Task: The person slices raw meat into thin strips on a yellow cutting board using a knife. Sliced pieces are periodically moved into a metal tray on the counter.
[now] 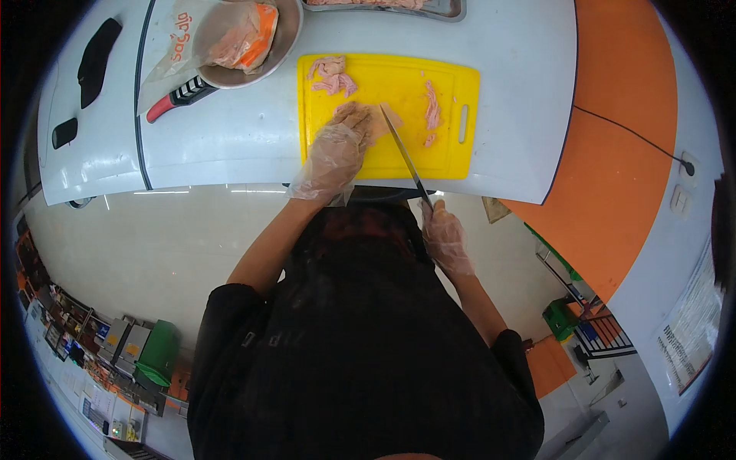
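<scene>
My left hand [348, 144], in a clear plastic glove, presses its bunched fingertips on a thin, flat piece of pale raw meat, which looks like chicken skin [389, 117]. This piece lies on a yellow cutting board [391, 164]. In my gloved right hand [447, 238], below the table's front edge, is the handle of a long kitchen knife [407, 156]. Its blade slants up and left over the board, with the tip at the flat piece. A pile of pink meat strips [333, 76] rests at the board's upper left. A narrow strip [432, 106] lies on the right side.
Left of the board, a metal pan [293, 34] holds a plastic bag of raw meat [244, 40]. A red-and-black handle [178, 100] sticks out beside it. Behind the board is a metal tray [454, 10] with more meat. A black cable [627, 133] crosses the orange surface at right.
</scene>
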`<action>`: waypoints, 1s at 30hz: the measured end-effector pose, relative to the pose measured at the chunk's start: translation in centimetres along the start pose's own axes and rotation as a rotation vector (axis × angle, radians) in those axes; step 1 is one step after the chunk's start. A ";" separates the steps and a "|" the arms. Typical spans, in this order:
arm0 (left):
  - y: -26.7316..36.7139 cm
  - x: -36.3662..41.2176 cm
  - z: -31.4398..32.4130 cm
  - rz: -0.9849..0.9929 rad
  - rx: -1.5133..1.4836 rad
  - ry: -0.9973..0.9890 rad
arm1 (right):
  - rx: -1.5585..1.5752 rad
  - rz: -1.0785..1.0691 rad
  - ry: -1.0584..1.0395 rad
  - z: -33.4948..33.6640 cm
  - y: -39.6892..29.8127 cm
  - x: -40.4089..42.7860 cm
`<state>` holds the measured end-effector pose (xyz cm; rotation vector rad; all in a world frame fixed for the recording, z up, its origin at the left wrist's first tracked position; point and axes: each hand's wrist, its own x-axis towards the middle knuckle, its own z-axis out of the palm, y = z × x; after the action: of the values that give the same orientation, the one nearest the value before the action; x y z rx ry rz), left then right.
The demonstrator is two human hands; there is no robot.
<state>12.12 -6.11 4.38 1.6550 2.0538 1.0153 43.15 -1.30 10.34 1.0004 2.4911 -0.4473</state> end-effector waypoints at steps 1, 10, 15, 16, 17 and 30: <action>-0.1 0.2 -0.4 -0.011 -0.015 -0.021 | 0.027 0.047 -0.052 -0.5 -0.2 -0.8; -0.7 -1.8 -2.5 0.010 0.098 -0.023 | 0.001 -0.094 0.162 -2.1 -1.8 2.7; -2.6 -1.7 -2.7 0.032 0.102 0.042 | 0.127 -0.018 0.293 -5.0 -2.0 5.7; -2.7 -1.5 -2.7 0.015 0.123 0.030 | 0.338 0.238 0.150 -5.6 -2.7 6.1; -2.6 -1.3 -2.7 -0.003 0.144 0.019 | 0.339 0.242 0.120 -5.9 -3.3 6.0; -2.1 -1.6 -2.0 -0.044 0.207 -0.029 | 0.006 -0.050 0.365 -2.8 -9.1 8.3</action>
<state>9.80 -8.46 3.97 1.7018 2.2301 0.7816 30.54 -1.55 10.00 1.1078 2.8427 -0.3089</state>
